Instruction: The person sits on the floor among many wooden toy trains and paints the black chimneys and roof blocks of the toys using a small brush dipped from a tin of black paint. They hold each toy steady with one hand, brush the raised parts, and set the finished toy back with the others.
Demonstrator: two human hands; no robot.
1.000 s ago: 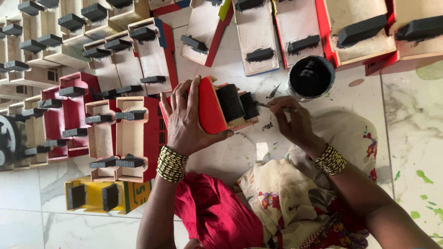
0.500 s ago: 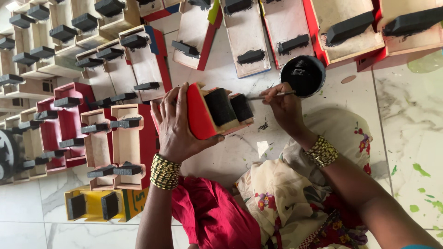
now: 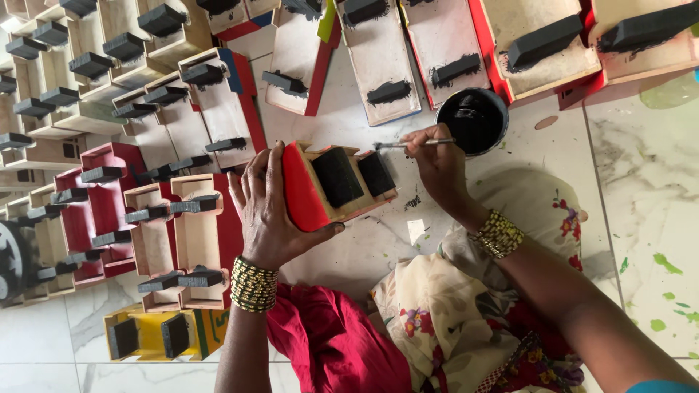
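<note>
My left hand (image 3: 267, 209) grips a small wooden piece (image 3: 331, 185) with a red-painted end and two black blocks on its inner face, tilted up off the floor. My right hand (image 3: 437, 164) holds a thin paintbrush (image 3: 411, 143) whose black tip rests at the far black block of that piece. Just beyond the brush stands a round pot of black paint (image 3: 473, 120). Gold bangles circle both wrists.
Many similar wooden pieces with black blocks lie on the marble floor: rows at the left (image 3: 95, 109), red ones (image 3: 102, 211), a yellow one (image 3: 156, 335) near me, more along the top (image 3: 451, 51). Paint smears dot the floor at right (image 3: 666, 266). My red and floral clothing fills the bottom.
My right hand has moved the brush from the pot side back onto the piece's far black block. The left hand keeps holding the piece, barely shifted.
</note>
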